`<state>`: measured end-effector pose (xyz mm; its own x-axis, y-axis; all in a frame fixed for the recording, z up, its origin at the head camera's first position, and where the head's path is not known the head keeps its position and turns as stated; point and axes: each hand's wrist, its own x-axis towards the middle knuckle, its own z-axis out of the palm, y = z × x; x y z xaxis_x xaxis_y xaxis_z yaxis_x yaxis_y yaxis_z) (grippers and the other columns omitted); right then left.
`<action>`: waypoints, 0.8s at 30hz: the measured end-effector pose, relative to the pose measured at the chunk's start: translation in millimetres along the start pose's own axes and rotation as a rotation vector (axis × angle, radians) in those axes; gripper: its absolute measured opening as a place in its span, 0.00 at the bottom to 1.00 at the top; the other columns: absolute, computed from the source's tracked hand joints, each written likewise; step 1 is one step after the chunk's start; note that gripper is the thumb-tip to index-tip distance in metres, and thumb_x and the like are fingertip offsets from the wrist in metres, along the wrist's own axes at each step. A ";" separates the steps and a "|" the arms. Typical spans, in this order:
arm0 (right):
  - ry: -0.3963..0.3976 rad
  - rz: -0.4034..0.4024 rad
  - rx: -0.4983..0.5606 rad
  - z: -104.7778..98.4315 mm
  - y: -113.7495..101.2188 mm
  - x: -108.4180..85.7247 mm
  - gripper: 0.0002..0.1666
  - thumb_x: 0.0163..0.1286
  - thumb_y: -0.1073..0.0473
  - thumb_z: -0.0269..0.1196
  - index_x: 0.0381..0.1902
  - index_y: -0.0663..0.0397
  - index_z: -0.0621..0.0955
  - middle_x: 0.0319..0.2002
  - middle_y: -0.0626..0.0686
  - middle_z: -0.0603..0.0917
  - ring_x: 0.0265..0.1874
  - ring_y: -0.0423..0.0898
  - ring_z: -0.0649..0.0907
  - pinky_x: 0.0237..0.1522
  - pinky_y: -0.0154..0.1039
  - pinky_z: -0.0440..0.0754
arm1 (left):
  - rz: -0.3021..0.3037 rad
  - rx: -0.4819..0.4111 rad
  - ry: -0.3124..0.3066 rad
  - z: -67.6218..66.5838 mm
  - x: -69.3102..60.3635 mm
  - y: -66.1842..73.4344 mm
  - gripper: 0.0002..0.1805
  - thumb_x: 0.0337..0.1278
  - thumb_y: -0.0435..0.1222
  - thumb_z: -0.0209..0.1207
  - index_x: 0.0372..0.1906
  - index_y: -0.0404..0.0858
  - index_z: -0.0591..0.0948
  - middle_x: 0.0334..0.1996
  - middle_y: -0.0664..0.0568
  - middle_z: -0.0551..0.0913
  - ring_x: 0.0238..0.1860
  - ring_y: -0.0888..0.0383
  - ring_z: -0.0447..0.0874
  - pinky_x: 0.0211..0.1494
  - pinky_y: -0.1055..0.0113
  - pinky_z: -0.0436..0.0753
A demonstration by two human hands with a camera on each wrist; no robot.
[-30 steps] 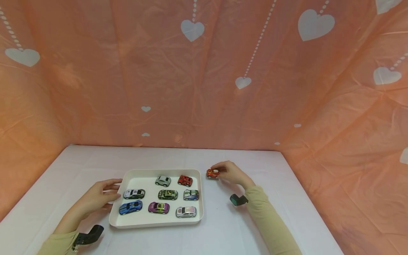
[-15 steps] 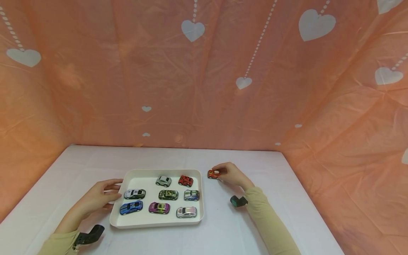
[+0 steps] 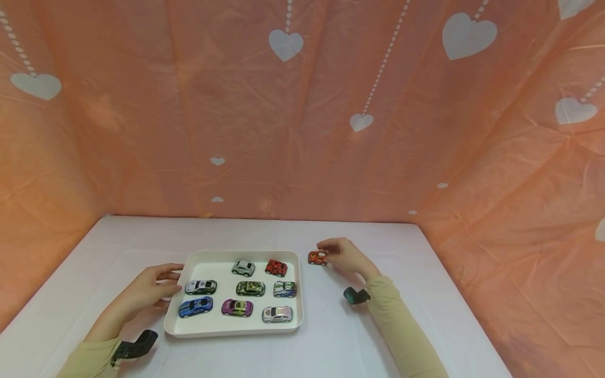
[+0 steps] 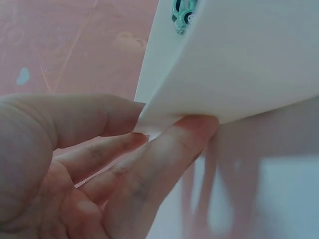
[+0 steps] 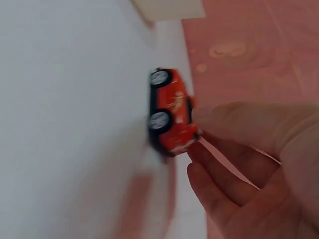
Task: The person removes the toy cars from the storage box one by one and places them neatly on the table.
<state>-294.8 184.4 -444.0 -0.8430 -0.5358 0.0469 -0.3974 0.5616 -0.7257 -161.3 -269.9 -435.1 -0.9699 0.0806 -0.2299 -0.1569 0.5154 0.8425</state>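
Field count: one car out, eight in. Out: small red-orange toy car with pale markings and a dark base [image 3: 317,258], on the far half of the white tabletop [image 3: 321,352], just off the far right corner of the shallow white rectangular tray [image 3: 208,265]. Pinched lightly by the right hand [image 3: 347,255], thumb at the roof, lower fingers apart from the body. Upright, wheels toward the tabletop; touching or slightly raised, cannot tell.

Left edge of the tray caught between thumb and fingertip of the left hand [image 3: 144,289], thumb at the rim, fingertip on the outer wall.

Inside the tray, along the far edge: grey toy car [image 3: 243,268], red toy car with black spots [image 3: 276,268]. Middle row: white-and-dark toy car [image 3: 201,287], green camouflage toy car [image 3: 250,289], white toy car with blue and green [image 3: 285,289]. Near edge: blue toy car with dark stripes [image 3: 196,307], purple toy car with green [image 3: 237,307], silver-white toy car [image 3: 277,314].

Handling, by judgement: grip light and high, wheels level, lower fingers off the tabletop. Mind the tray's right edge; probable knock if too close. Left pinch for steadying only, no lifting: likely rolling on any tilt.
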 end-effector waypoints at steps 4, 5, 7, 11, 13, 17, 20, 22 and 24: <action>0.004 -0.061 0.067 -6.7 -14.4 -1.7 0.21 0.64 0.72 0.61 0.56 0.70 0.77 0.53 0.63 0.80 0.55 0.58 0.78 0.58 0.50 0.71 | 0.004 -0.001 -0.001 1.4 1.2 1.8 0.32 0.60 0.31 0.59 0.66 0.25 0.62 0.54 0.27 0.72 0.39 0.50 0.80 0.33 0.57 0.82; 0.002 -0.076 0.080 -8.8 -23.4 -3.3 0.21 0.64 0.72 0.61 0.56 0.71 0.76 0.54 0.65 0.79 0.55 0.59 0.77 0.59 0.51 0.70 | 0.005 -0.002 -0.002 1.7 1.9 1.7 0.32 0.60 0.31 0.59 0.67 0.25 0.61 0.54 0.27 0.72 0.39 0.50 0.81 0.33 0.57 0.82; 0.001 -0.093 0.109 -9.1 -32.7 -1.7 0.22 0.64 0.72 0.61 0.57 0.70 0.75 0.54 0.65 0.78 0.56 0.59 0.76 0.59 0.51 0.69 | 0.001 -0.001 -0.003 2.1 2.9 2.8 0.32 0.60 0.31 0.58 0.67 0.25 0.61 0.54 0.27 0.72 0.38 0.51 0.81 0.33 0.57 0.82; -0.016 -0.111 0.132 -3.6 -51.7 6.0 0.22 0.65 0.69 0.62 0.58 0.66 0.76 0.54 0.60 0.79 0.56 0.55 0.77 0.58 0.46 0.71 | 0.000 0.005 -0.004 3.0 4.9 3.7 0.32 0.61 0.31 0.58 0.67 0.26 0.61 0.54 0.27 0.72 0.38 0.50 0.80 0.33 0.57 0.82; -0.031 -0.138 0.149 4.0 -57.7 12.9 0.23 0.64 0.70 0.63 0.58 0.64 0.77 0.54 0.59 0.80 0.56 0.54 0.77 0.58 0.45 0.72 | 0.002 0.004 -0.005 3.2 4.8 4.2 0.32 0.61 0.30 0.58 0.67 0.26 0.61 0.54 0.27 0.72 0.39 0.50 0.80 0.33 0.57 0.82; -0.092 -0.214 0.207 21.0 -81.0 23.5 0.24 0.63 0.73 0.63 0.58 0.67 0.75 0.55 0.64 0.78 0.55 0.59 0.77 0.58 0.50 0.71 | 0.001 0.005 -0.005 2.0 3.1 3.2 0.32 0.60 0.30 0.58 0.67 0.25 0.61 0.55 0.26 0.71 0.40 0.50 0.80 0.34 0.58 0.82; -0.134 -0.240 0.221 32.5 -99.3 29.9 0.24 0.63 0.72 0.63 0.58 0.65 0.76 0.55 0.62 0.78 0.55 0.59 0.77 0.58 0.49 0.72 | 0.010 0.021 0.004 0.9 1.0 3.2 0.32 0.60 0.29 0.59 0.67 0.25 0.61 0.55 0.26 0.70 0.41 0.49 0.79 0.33 0.58 0.82; -0.159 -0.245 0.234 39.3 -110.6 34.2 0.24 0.64 0.70 0.63 0.58 0.63 0.76 0.56 0.61 0.78 0.55 0.59 0.77 0.57 0.48 0.72 | 0.020 0.032 0.010 0.6 -0.2 3.5 0.33 0.59 0.30 0.59 0.67 0.25 0.61 0.55 0.25 0.70 0.41 0.49 0.79 0.33 0.59 0.82; -0.180 -0.251 0.241 46.4 -120.9 38.9 0.23 0.64 0.70 0.63 0.58 0.63 0.77 0.56 0.62 0.78 0.55 0.58 0.77 0.57 0.48 0.72 | 0.026 0.035 0.012 0.6 -1.2 3.8 0.33 0.59 0.30 0.59 0.67 0.25 0.61 0.54 0.25 0.70 0.40 0.49 0.80 0.32 0.59 0.82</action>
<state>-262.8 66.4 -386.3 -0.6447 -0.7519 0.1379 -0.4687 0.2463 -0.8483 -160.5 -267.6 -431.9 -0.9757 0.0839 -0.2024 -0.1255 0.5431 0.8302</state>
